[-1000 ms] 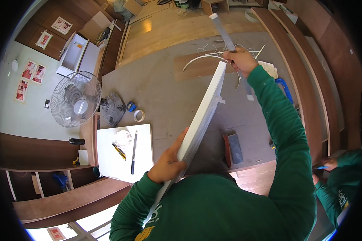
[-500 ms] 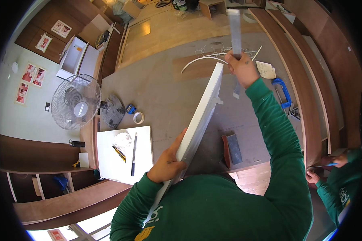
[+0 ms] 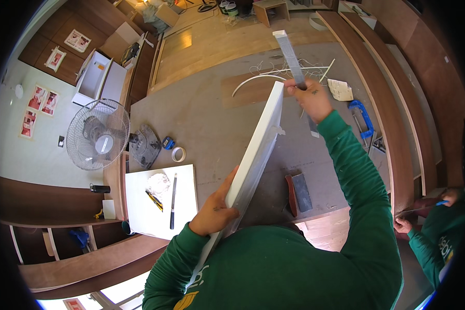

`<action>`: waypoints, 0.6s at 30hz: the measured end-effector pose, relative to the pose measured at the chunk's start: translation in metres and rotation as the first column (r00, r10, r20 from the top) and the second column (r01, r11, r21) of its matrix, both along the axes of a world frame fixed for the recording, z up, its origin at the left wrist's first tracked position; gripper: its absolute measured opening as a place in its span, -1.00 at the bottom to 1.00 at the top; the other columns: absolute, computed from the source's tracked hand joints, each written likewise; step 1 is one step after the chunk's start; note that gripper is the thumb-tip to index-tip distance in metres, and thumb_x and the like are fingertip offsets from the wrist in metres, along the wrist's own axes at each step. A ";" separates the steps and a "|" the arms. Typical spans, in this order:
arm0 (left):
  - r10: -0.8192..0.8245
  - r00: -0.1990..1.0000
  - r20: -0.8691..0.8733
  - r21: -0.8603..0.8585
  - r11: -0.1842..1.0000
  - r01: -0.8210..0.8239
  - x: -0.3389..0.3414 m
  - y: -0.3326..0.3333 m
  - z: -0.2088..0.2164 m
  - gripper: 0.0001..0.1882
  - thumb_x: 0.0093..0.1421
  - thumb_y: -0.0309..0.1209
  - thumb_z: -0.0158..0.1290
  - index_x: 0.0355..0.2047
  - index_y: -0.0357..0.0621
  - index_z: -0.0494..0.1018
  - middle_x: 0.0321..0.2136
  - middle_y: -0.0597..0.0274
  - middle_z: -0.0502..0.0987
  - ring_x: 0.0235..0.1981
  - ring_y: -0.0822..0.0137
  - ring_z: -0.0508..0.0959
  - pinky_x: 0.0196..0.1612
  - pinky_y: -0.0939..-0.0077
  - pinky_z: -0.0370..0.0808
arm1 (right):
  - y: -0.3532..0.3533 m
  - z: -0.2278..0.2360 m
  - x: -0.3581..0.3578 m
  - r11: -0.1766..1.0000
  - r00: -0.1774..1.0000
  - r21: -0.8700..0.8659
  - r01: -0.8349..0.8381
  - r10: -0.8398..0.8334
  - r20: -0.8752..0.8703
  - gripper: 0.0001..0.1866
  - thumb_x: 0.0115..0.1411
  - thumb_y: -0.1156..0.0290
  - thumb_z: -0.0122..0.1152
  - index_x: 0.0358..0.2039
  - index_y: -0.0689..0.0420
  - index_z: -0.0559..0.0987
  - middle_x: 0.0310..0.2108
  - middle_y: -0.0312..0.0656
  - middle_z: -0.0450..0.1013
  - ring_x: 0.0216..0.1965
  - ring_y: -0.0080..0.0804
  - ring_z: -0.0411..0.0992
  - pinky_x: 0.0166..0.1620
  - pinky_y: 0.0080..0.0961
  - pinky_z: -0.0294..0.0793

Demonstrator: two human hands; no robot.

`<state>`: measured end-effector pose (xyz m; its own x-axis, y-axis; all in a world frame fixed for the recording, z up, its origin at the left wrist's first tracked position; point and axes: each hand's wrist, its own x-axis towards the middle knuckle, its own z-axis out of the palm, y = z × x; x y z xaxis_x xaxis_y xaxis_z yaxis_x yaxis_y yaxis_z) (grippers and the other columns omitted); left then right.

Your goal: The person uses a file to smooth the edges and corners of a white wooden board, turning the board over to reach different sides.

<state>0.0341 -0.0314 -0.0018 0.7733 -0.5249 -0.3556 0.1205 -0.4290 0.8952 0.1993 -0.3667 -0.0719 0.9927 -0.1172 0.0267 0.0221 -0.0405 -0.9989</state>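
Note:
A white panel (image 3: 261, 129) stands tilted on edge against my body, its narrow long edge facing up. My left hand (image 3: 215, 212) is closed round its near part, fingers over one face and thumb over the other. Small peeling bits of film or tape stick out from the panel's right face. In my right hand (image 3: 311, 99) is a long flat grey bar (image 3: 290, 58) with whitish ends, gripped near its middle. The bar leans up and left, just beyond the panel's far corner. Whether it touches the panel, I cannot tell.
On the grey work surface (image 3: 217, 124) lie a sanding block (image 3: 300, 192), a blue clamp (image 3: 361, 119), a tape roll (image 3: 179, 154), a tape measure (image 3: 168, 142) and thin white strips. A fan (image 3: 98, 135) stands left, behind a white board (image 3: 139, 217) with cutters. A co-worker's hand (image 3: 403, 225) shows at right.
The grey bar has come down and turned from nearly upright to leaning left at its top. My right hand has shifted slightly down. My left hand and the panel stay almost still.

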 end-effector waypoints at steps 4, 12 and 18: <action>0.015 1.000 -0.021 -0.032 0.999 -0.016 0.001 0.004 -0.003 0.14 -0.12 -0.74 0.05 0.54 -0.09 -0.07 0.43 -0.03 0.19 0.46 0.14 0.16 0.40 0.35 0.18 | 0.006 -0.004 0.003 1.000 0.999 -0.007 -0.018 0.018 -0.033 -0.79 0.30 0.42 0.28 -0.07 0.13 0.67 -0.45 -0.47 0.43 -0.51 -0.73 0.25 -0.47 -0.66 0.24; -0.028 0.999 0.039 0.024 0.999 0.027 0.004 0.007 0.001 0.10 -0.06 -0.71 0.07 0.54 -0.10 -0.08 0.43 -0.07 0.19 0.45 0.15 0.19 0.38 0.35 0.23 | 0.001 -0.011 -0.002 0.994 0.989 0.027 0.104 -0.100 -0.108 -0.82 0.33 0.33 0.28 -0.11 0.10 0.63 -0.52 -0.48 0.37 -0.55 -0.73 0.26 -0.51 -0.69 0.22; -0.147 0.884 0.443 0.235 0.971 0.044 -0.006 0.005 0.003 -0.12 0.23 -0.57 0.09 0.51 -0.14 -0.04 0.44 -0.24 0.13 0.37 -0.12 0.32 0.33 0.25 0.34 | 0.028 0.001 -0.011 0.992 0.990 -0.041 0.120 -0.116 0.084 -0.67 0.36 0.12 0.25 -0.08 0.12 0.63 -0.54 -0.41 0.37 -0.57 -0.69 0.26 -0.50 -0.64 0.25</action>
<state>0.0284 -0.0266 0.0016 0.8262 -0.5564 -0.0885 -0.3284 -0.6033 0.7268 0.1887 -0.3386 -0.0706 0.9663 -0.2303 0.1152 0.0959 -0.0935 -0.9910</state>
